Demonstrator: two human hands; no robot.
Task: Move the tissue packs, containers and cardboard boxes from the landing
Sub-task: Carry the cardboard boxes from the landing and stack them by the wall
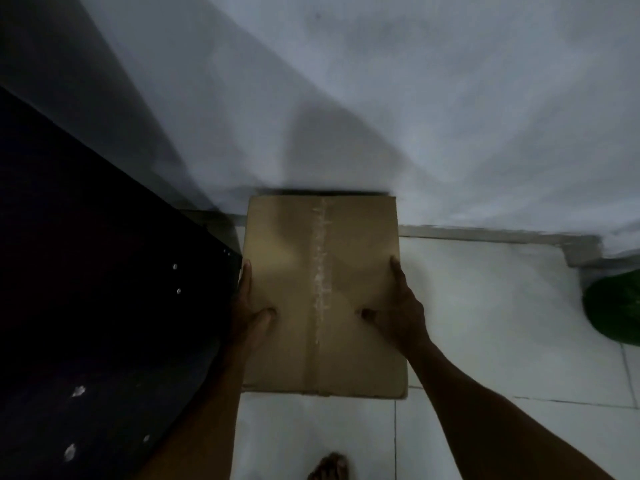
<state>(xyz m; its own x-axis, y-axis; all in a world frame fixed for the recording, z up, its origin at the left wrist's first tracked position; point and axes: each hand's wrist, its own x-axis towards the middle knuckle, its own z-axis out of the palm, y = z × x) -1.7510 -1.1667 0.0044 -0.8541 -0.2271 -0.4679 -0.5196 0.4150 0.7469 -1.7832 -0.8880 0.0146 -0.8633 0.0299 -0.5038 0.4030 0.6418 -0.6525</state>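
A closed brown cardboard box (322, 292) with a strip of tape down its middle fills the centre of the head view, its far edge against the white wall. My left hand (250, 308) grips its left side, thumb lying on top and fingers hidden down the side. On the right side, my right hand (398, 306) grips the box the same way, thumb on the top face. Whether the box rests on the floor or is held just above it cannot be told.
A large dark panel or piece of furniture (104, 306) stands close on the left, touching the box's side. White floor tiles (502, 323) spread to the right. A green object (613, 306) lies at the right edge. My bare foot (329, 467) shows at the bottom.
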